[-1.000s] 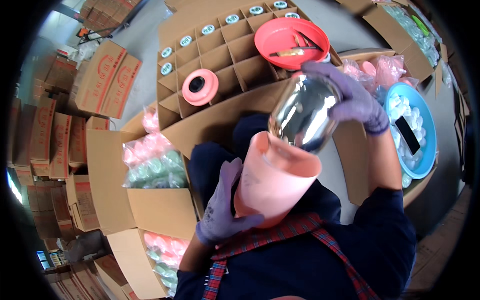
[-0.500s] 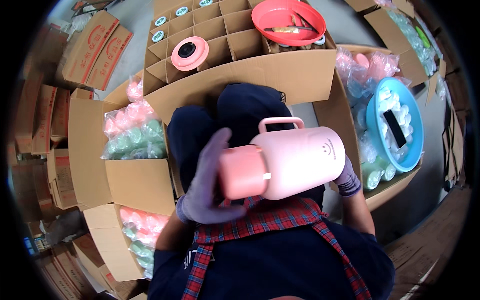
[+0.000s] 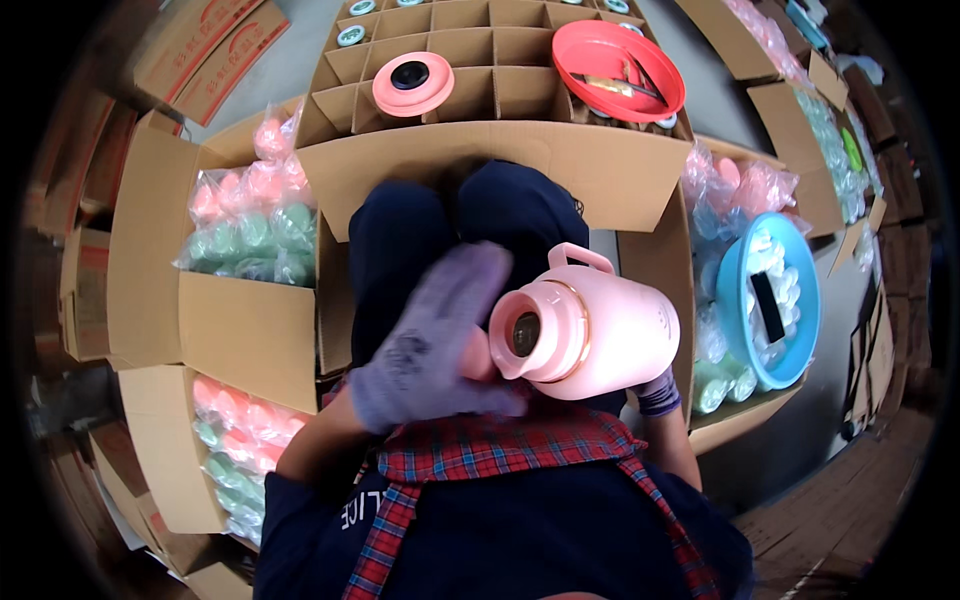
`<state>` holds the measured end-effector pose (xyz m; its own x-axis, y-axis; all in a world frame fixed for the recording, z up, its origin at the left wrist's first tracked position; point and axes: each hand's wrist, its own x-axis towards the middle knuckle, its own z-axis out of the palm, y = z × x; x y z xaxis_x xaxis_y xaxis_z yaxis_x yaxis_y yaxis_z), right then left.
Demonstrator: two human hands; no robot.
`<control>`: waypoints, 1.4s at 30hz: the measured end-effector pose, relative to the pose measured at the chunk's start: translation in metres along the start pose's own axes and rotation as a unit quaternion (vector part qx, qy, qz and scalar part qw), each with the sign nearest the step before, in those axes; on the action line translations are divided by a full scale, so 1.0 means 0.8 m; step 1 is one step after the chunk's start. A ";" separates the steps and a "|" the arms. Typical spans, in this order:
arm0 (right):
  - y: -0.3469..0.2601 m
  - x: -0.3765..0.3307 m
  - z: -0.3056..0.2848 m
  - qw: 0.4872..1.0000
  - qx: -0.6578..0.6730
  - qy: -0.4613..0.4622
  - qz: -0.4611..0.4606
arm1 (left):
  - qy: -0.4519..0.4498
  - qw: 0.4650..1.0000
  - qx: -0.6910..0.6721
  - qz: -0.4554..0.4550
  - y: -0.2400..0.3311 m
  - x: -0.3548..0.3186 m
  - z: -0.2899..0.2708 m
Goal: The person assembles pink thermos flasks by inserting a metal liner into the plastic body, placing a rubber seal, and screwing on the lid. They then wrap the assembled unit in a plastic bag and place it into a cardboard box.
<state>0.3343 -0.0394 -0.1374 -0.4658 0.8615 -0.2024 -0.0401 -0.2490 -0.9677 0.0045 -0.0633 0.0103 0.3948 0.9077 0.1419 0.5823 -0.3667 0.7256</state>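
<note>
A pale pink insulated jug [image 3: 625,335] with a loop handle lies tilted across my lap, its spouted neck toward the left. The dark round opening in the neck is uncovered. My right hand [image 3: 657,393], gloved in purple, holds the jug round its base; the fingers are mostly hidden behind it. In my left hand [image 3: 430,350], also gloved and slightly blurred, is a coral-pink cup lid [image 3: 478,355], just apart from the jug's neck. The palm covers most of the lid.
Ahead stands a divided carton [image 3: 480,150] bearing a pink stopper lid [image 3: 412,85] and a red basin [image 3: 620,70] with tools. A blue basin [image 3: 728,300] of white parts is at the right. Open cartons [image 3: 245,335] of bagged pink and green pieces stand at the left.
The coral cup lid has come off the jug's neck into my left hand, baring the spout. The jug has turned so its mouth faces up more.
</note>
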 end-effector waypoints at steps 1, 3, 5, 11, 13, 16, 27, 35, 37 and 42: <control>-0.007 0.003 0.002 0.999 0.037 0.001 0.002 | 0.055 0.993 -0.092 0.051 0.002 0.015 0.026; -0.018 0.012 0.001 0.988 0.151 0.011 0.003 | 0.108 0.970 -0.192 0.107 0.011 0.035 0.039; -0.014 0.034 -0.007 0.970 0.244 0.021 -0.008 | 0.093 0.963 -0.220 0.125 0.030 0.053 0.020; -0.013 0.082 -0.012 0.951 0.307 0.017 -0.025 | 0.094 0.937 -0.291 0.166 0.043 0.059 0.019; -0.012 0.087 -0.008 0.951 0.308 0.019 -0.026 | 0.121 0.931 -0.276 0.206 0.045 0.064 0.016; -0.010 0.084 -0.003 0.955 0.295 0.026 -0.026 | 0.158 0.918 -0.254 0.261 0.047 0.073 0.009; -0.066 -0.006 0.011 0.938 0.321 0.129 0.020 | 0.180 0.922 -0.317 0.133 -0.019 0.080 0.026; -0.024 -0.016 -0.041 0.967 0.213 0.137 -0.016 | -0.115 0.989 0.094 -0.020 -0.047 0.005 0.014; -0.011 -0.017 -0.044 0.962 0.243 0.112 -0.044 | -0.213 0.968 0.128 -0.041 -0.036 -0.004 0.029; -0.033 -0.010 -0.019 0.945 0.314 0.066 -0.059 | 0.023 0.997 0.072 -0.014 -0.028 -0.002 -0.017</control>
<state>0.3525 -0.0330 -0.1123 -0.3121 0.9370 -0.1568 -0.6214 -0.3262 -0.7123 -0.0191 -0.0536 0.0031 0.3466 0.9249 0.1565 0.6893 -0.3643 0.6262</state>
